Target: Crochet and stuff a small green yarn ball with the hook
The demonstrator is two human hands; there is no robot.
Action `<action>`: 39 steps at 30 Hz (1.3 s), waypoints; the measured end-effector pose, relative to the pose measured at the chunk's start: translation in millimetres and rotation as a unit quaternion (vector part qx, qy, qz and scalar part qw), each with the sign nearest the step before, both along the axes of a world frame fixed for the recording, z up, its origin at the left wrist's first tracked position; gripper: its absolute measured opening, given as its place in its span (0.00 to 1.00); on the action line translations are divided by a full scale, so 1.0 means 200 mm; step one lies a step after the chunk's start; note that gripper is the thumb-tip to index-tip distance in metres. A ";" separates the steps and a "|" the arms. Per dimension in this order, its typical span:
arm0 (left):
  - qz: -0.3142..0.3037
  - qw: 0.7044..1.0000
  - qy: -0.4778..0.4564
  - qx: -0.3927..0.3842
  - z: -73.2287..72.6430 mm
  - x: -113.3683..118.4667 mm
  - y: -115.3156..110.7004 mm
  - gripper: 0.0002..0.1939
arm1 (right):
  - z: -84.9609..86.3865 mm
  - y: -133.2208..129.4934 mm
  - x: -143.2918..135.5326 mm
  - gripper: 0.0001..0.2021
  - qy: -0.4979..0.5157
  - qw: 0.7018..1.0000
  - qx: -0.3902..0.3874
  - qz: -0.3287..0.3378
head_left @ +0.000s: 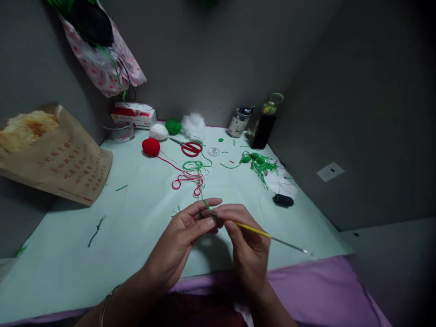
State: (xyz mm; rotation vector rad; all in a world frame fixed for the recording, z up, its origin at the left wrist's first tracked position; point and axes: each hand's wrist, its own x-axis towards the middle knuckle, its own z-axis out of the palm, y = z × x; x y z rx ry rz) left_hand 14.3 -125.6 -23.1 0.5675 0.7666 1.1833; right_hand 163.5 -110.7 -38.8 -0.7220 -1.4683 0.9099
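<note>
Close to the table's front edge, my left hand [185, 231] pinches a small piece of green yarn work [213, 215], mostly hidden by the fingers. My right hand [248, 243] is closed around a crochet hook [254, 229] with a yellow grip, its metal shaft pointing down to the right. The fingertips of both hands meet at the green work. A green strand [203, 193] runs from my left fingers back to loose coils of green yarn [192, 165]. Red yarn loops [187, 181] lie in front of those coils, leading to a red yarn ball [151, 147].
Red-handled scissors [191, 149], a white yarn ball [158, 131], a green ball [173, 126] and white stuffing [193, 125] lie behind. Right: green tasselled pieces [260, 163], a dark spool [283, 200], a bottle [264, 129]. Left: a paper bag of bread [68, 159].
</note>
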 end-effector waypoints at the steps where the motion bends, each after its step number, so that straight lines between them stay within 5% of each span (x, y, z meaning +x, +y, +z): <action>1: -0.002 1.000 0.010 0.006 0.00 0.00 0.00 0.16 | 0.00 0.00 0.00 0.12 -0.008 1.000 0.003 -0.003; 17: -0.016 0.998 0.059 0.006 -0.01 -0.04 0.00 0.16 | -0.02 0.03 0.02 0.10 0.140 0.978 -0.135 0.077; 19: 0.008 0.996 0.089 0.020 -0.01 -0.04 -0.01 0.14 | -0.01 0.01 0.04 0.10 0.082 0.992 -0.088 0.041; 22: 0.048 0.988 0.135 0.055 -0.02 -0.05 -0.01 0.15 | -0.02 -0.02 0.06 0.11 -0.070 0.994 0.080 -0.027; 25: 0.074 0.986 0.132 0.067 -0.03 -0.04 -0.01 0.20 | -0.04 -0.03 0.06 0.18 -0.239 0.941 0.229 -0.070; 27: 0.062 0.993 0.086 0.046 -0.02 -0.03 -0.01 0.24 | -0.05 -0.03 0.06 0.21 -0.292 0.916 0.260 -0.093; 29: 0.024 0.999 0.021 0.003 -0.01 -0.03 0.00 0.25 | -0.05 -0.03 0.06 0.20 -0.260 0.930 0.238 -0.103; 33: -0.008 0.998 -0.042 -0.042 0.00 -0.02 0.00 0.20 | -0.03 -0.02 0.05 0.13 -0.048 0.994 0.074 -0.071; 35: -0.001 0.999 -0.022 -0.023 0.00 -0.01 0.00 0.20 | -0.02 -0.01 0.04 0.11 0.018 0.999 0.019 -0.039; 39: 0.003 0.999 0.044 0.019 0.00 0.02 0.00 0.21 | -0.03 -0.01 0.03 0.11 -0.009 1.000 0.018 -0.021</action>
